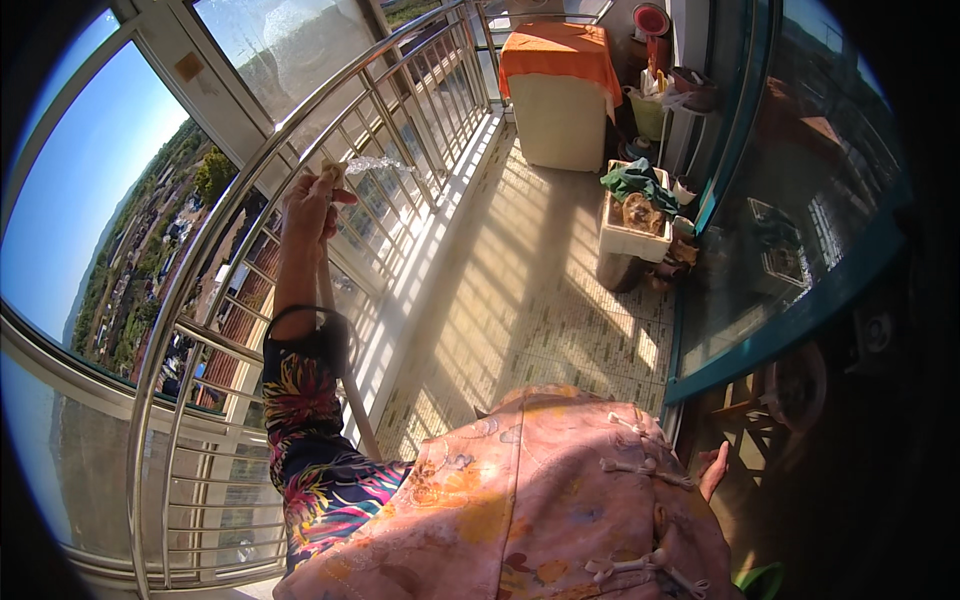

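Observation:
My left hand (312,208) is raised beside the metal railing, its fingers closed around the end of a pale hose (360,418). From that end a jet of clear water (378,163) shoots to the right, in front of the railing bars. Below the hand, the hose hangs down past my patterned sleeve (325,405). Low on the right, my right hand (713,470) shows only in part beside my pink garment (560,490). Its visible fingers are stretched out, with nothing seen in them.
A shiny railing (200,255) runs along the windows on the left. At the far end stands a white cabinet (565,120) under an orange cloth (558,50). A white crate (635,235) holding green cloth sits by the teal-framed glass door (735,150). Sunlight stripes the tiled floor (500,290).

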`<state>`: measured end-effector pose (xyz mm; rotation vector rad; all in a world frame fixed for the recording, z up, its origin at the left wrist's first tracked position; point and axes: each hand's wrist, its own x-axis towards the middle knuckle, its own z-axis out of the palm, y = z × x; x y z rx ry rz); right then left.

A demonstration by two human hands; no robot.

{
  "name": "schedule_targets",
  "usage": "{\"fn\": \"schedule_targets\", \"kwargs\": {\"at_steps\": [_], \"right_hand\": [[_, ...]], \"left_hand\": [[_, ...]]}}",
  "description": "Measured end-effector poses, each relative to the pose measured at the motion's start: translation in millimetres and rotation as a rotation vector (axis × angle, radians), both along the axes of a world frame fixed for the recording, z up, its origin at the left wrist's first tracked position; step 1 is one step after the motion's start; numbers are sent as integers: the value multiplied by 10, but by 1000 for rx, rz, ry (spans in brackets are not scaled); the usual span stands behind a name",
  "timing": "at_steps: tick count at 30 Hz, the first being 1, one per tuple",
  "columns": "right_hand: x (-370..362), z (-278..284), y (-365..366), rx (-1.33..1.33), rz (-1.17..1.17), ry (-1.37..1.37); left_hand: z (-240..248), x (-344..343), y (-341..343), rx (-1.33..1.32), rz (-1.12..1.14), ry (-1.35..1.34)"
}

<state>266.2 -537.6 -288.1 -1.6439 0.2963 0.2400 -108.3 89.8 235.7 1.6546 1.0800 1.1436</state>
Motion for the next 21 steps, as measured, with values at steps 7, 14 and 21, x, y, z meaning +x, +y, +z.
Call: {"fn": "schedule_targets", "kwargs": {"at_steps": [7, 14, 21], "right_hand": [[-85, 63, 43, -5, -12, -2], [-184, 30, 24, 35, -30, -14], [-416, 335, 155, 146, -142, 60]], "left_hand": [[63, 23, -118, -2, -47, -27], [222, 173, -247, 239, -206, -203], [320, 215, -394, 426, -320, -331]]}}
